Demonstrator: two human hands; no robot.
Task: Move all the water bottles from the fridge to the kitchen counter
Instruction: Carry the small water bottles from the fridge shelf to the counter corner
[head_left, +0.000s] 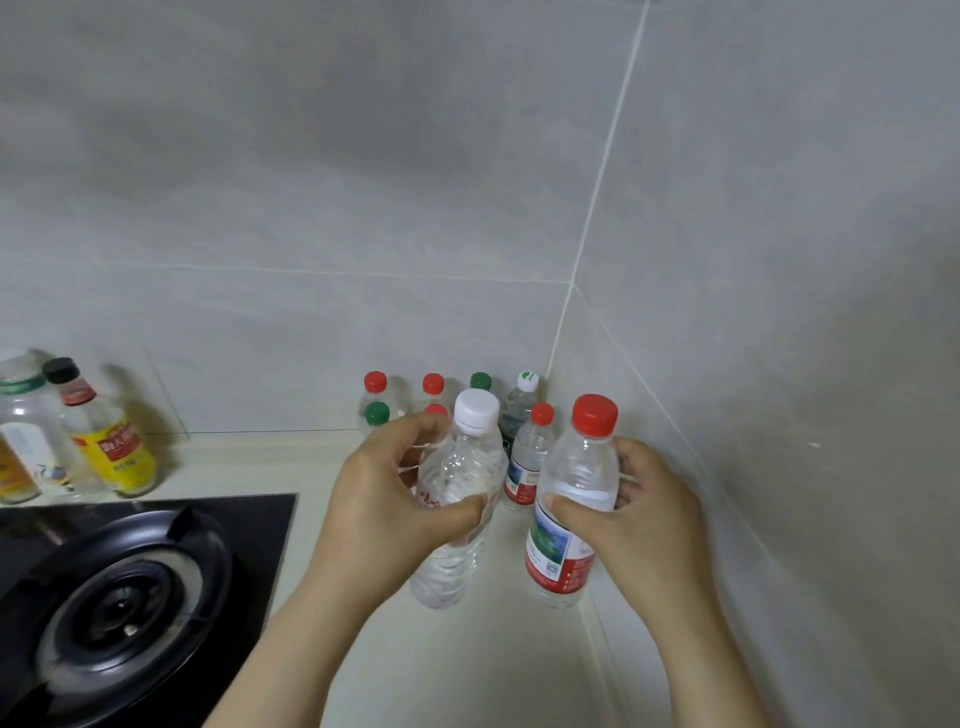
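Step in hand: two water bottles are being placed on the kitchen counter (493, 670), in front of the standing bottles (527, 460) gathered in the tiled corner.
Left hand (384, 499): curled round the white-capped bottle (457, 561), high on its body.
Right hand (649, 519): wrapped round the red-capped bottle (582, 467), just below the shoulder.
Bases: low at the counter; contact cannot be told.
Next move: judged to call for both bottles being seated upright, clear of the group behind, before the fingers are loosened.
Fridge: not seen.

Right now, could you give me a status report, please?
Left hand grips white-capped bottle. Right hand grips red-capped bottle. Both at counter. Standing bottles crowded behind.
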